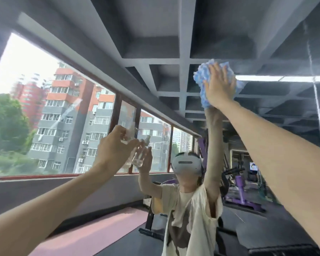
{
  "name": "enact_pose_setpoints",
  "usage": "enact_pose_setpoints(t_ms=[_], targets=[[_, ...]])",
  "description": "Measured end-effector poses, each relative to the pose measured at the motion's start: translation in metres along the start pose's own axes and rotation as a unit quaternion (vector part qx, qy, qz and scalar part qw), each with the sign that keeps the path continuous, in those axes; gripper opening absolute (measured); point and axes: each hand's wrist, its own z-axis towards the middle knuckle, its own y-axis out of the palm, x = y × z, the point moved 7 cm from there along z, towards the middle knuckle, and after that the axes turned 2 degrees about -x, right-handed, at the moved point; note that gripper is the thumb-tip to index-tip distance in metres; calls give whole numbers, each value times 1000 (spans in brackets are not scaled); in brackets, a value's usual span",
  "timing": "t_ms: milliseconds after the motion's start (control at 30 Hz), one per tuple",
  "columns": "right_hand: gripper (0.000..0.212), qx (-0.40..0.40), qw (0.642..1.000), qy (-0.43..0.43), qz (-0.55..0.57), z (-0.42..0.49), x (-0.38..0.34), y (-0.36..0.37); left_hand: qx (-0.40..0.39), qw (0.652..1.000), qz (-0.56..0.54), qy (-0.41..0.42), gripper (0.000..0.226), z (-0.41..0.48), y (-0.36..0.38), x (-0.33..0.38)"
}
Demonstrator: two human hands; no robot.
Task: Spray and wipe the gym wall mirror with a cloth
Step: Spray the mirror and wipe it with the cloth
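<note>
The wall mirror [277,58] fills the view ahead and shows my own reflection. My right hand [220,85] is raised high, its flat palm and spread fingers pressing a fluffy blue cloth [203,78] against the glass. My left hand [115,146] is held up lower and to the left, its fingers curled round a small clear spray bottle [127,138] close to the mirror. The bottle's reflection sits just to the right of it, in the mirrored hand.
A vertical mirror seam [318,100] runs down the right side. The glass reflects a long window [50,115] with apartment blocks, a grey coffered ceiling [155,34], a pink floor mat [107,231] and purple gym machines [242,193].
</note>
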Motion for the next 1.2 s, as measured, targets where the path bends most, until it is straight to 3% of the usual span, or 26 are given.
enact_pose_setpoints(t_ms=[100, 200, 267, 333, 433, 500, 567, 633, 700, 767, 800, 833, 900, 967, 1000, 1067, 1200], targets=[[61, 5, 1000, -22, -18, -13, -52, 14, 18, 1000, -13, -11, 22, -2, 4, 5], [61, -80, 965, -248, -35, -58, -126, 46, 1, 999, -32, -10, 23, -1, 19, 23], [62, -128, 927, -346, -66, -65, -118, 53, -17, 999, -32, 4, 24, 0, 31, 40], [60, -69, 953, -293, -38, -36, -63, 26, -23, 999, -28, 23, 25, 0, 43, 57], [52, 43, 998, -45, 25, 7, 59, -30, -26, 999, -18, 41, 20, -4, 58, 72], [53, 52, 992, 109, 42, 15, 121, -53, -41, 998, -16, 48, 19, -7, 67, 76], [57, 62, 977, 195, 60, 20, 137, -56, -59, 996, -18, 62, 22, -9, 73, 85], [65, 64, 989, 122, 45, 28, 101, -45, -67, 995, -18, 72, 26, -5, 75, 95], [73, 0, 994, -104, 16, 24, 29, -20, -69, 995, -19, 71, 29, 0, 76, 107], [78, -100, 955, -278, 2, 10, -18, 2, -59, 996, -23, 71, 31, 9, 78, 119], [76, -112, 947, -301, -5, 14, -18, 1, -57, 996, -27, 70, 30, 14, 80, 125], [68, -92, 958, -273, -2, 29, -8, -9, -57, 995, -36, 75, 29, 19, 82, 132], [51, -1, 994, -88, 63, 64, 40, -42, -59, 993, -53, 85, 24, 28, 83, 142], [46, 86, 983, 134, 86, 75, 97, -67, -71, 991, -44, 104, 26, 37, 80, 150], [44, 118, 975, 180, 52, 72, 107, -73, -68, 991, -35, 111, 29, 42, 76, 149], [39, 142, 981, 132, 13, 64, 88, -71, -48, 993, -31, 104, 33, 51, 69, 144], [44, 62, 987, -146, -3, 47, 8, -29, -30, 993, -87, 80, 35, 64, 74, 128]])
